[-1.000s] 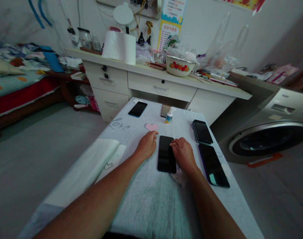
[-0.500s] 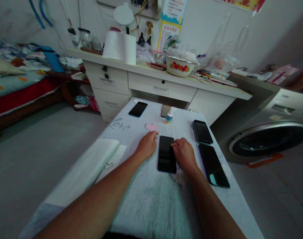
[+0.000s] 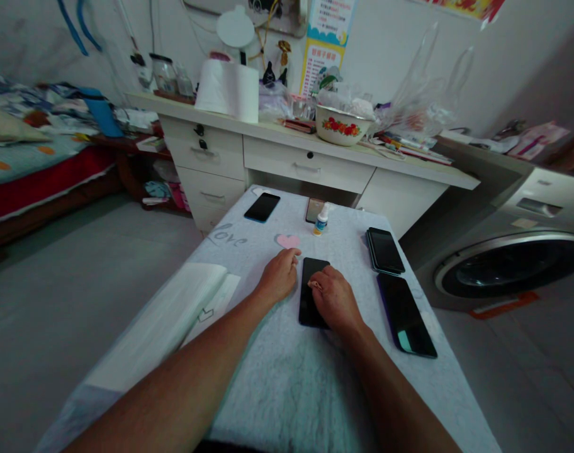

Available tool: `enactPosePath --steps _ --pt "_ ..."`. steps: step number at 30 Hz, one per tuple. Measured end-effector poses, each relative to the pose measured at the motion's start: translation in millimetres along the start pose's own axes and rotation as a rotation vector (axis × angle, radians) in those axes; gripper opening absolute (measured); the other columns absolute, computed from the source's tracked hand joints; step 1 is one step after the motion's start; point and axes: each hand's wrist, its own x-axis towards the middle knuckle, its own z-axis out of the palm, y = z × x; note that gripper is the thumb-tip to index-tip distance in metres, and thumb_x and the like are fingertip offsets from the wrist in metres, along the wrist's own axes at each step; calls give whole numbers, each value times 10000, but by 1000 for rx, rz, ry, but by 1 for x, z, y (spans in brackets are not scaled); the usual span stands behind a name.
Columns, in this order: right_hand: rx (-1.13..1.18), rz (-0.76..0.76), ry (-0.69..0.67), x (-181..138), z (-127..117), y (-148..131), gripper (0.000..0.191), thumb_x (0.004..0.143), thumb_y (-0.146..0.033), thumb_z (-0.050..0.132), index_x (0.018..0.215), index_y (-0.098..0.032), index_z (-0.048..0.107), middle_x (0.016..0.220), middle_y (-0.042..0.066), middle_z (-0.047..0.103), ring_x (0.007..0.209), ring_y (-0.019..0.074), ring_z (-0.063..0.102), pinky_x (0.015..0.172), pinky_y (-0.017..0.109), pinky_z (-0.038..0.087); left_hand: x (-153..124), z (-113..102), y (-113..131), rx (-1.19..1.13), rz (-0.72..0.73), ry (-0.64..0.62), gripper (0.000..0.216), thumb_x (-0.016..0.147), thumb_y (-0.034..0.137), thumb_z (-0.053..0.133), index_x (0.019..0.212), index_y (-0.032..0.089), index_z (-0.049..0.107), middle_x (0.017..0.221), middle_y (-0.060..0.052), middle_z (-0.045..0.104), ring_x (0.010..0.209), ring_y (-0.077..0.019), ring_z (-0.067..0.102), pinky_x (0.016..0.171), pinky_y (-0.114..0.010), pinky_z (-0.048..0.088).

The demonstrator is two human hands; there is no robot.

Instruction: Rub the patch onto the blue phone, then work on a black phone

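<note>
A black phone (image 3: 307, 305) lies flat, screen up, on the cloth-covered table. Over its right half is my right hand (image 3: 334, 296), closed on a small pale beige wad, perhaps cloth or tissue (image 3: 315, 285), that touches the screen. By the phone's upper left edge rests my left hand (image 3: 280, 274), its fingers curled; whatever may be inside them is hidden. Beyond the hands stands a small white spray bottle (image 3: 321, 220) with a blue and yellow label, in front of another phone (image 3: 312, 209).
To the right lie a stack of phones (image 3: 385, 250) and a larger dark device (image 3: 406, 314). A blue-edged phone (image 3: 262, 207) is at the far left. An open book or paper pad (image 3: 174, 321) covers the left edge. A white desk (image 3: 287, 160) and a washing machine (image 3: 508, 251) stand beyond.
My right hand has moved left with the beige wad, from the phone's right edge to the middle of its screen. My left hand has stayed in place.
</note>
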Motion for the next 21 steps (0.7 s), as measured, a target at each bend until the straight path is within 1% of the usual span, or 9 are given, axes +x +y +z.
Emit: enactPosePath --steps 6,11,17,21 --pt "23 -53 -35 -2 0 -5 194 870 -130 481 845 -164 670 870 58 560 827 147 520 753 235 377 1 1 0 -3 -5 7 402 751 19 410 1094 162 564 975 -61 622 957 -180 582 903 -335 455" --pt "39 -82 -34 -2 1 -6 190 865 -126 485 858 -164 672 872 57 561 829 146 518 754 230 380 1 1 -2 -4 1 12 403 748 16 410 1101 136 562 981 -78 622 955 -186 579 899 -334 455" --pt "17 -24 -45 -2 -4 0 192 867 -141 487 858 -170 676 876 61 572 850 154 535 762 237 382 1 2 -3 -9 -1 7 403 752 14 417 1095 172 558 962 -52 616 948 -179 577 899 -336 452" --pt "2 10 -39 -2 -7 7 194 863 -138 484 853 -172 675 870 59 579 833 148 543 752 235 376 1 2 -3 -5 -1 -1 402 753 11 418 1095 173 553 971 -50 613 959 -173 578 903 -329 448"
